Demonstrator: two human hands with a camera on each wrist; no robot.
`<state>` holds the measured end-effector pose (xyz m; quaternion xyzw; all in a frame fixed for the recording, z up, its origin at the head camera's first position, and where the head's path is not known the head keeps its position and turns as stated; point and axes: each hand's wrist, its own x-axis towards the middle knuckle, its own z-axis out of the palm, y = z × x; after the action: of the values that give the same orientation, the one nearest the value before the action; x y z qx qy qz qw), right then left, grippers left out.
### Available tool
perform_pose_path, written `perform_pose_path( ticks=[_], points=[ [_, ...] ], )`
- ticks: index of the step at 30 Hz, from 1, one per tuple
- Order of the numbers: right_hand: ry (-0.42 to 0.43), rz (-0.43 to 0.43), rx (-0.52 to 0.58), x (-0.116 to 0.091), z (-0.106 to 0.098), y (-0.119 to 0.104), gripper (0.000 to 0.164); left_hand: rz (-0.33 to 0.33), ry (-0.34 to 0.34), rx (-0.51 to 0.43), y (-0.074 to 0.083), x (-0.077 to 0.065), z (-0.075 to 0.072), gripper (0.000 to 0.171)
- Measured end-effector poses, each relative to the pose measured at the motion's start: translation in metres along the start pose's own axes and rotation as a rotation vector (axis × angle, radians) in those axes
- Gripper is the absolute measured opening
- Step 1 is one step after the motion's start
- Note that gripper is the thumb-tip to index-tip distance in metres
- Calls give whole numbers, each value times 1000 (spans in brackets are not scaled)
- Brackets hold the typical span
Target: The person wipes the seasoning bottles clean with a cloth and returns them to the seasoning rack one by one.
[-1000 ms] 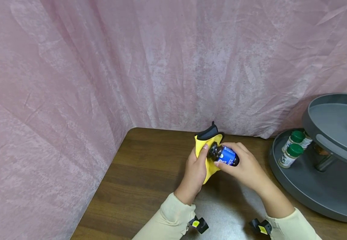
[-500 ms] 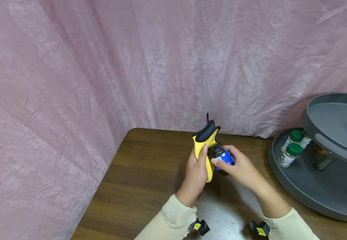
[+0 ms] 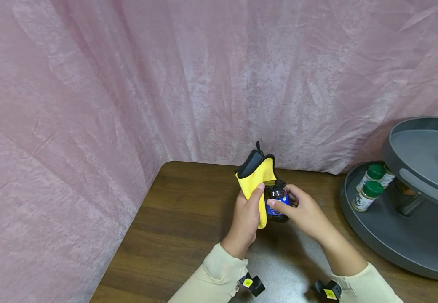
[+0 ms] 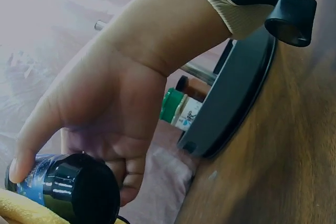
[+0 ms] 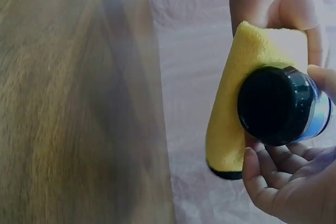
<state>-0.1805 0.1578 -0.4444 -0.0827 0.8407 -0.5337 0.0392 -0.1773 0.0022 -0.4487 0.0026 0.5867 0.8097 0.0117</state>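
My left hand (image 3: 244,213) holds a folded yellow cloth (image 3: 258,173) with a dark grey side and black trim, thumb lying along the front. Against the cloth is a small dark glass jar (image 3: 276,192) with a blue label and a black lid, nearly upright. My right hand (image 3: 307,215) grips the jar around its label, thumb in front and fingers behind. From the right wrist, the jar's dark base (image 5: 266,106) faces the camera and the yellow fabric (image 5: 228,124) lies along its side. In the left wrist view, the right thumb (image 4: 34,135) presses on the label.
A grey two-tier turntable rack (image 3: 363,248) stands at the right of the wooden table (image 3: 173,235). Several green-capped spice jars (image 3: 364,200) sit on its lower tier. A pink curtain (image 3: 211,84) hangs behind the table's back edge.
The jar has turned from lying tilted to nearly upright in my right hand, its lid now up. The cloth's top has shifted slightly left and up with my left hand's grip kept.
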Motion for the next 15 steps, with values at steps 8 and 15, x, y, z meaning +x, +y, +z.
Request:
perform_pose_path(
  ticks=[8,15],
  points=[
    [-9,-6,125,1,1,2,46,-79,-16,33,-1,1,-1,46],
    [38,12,163,2,0,2,50,-79,-13,80,0,-4,2,44]
  ],
)
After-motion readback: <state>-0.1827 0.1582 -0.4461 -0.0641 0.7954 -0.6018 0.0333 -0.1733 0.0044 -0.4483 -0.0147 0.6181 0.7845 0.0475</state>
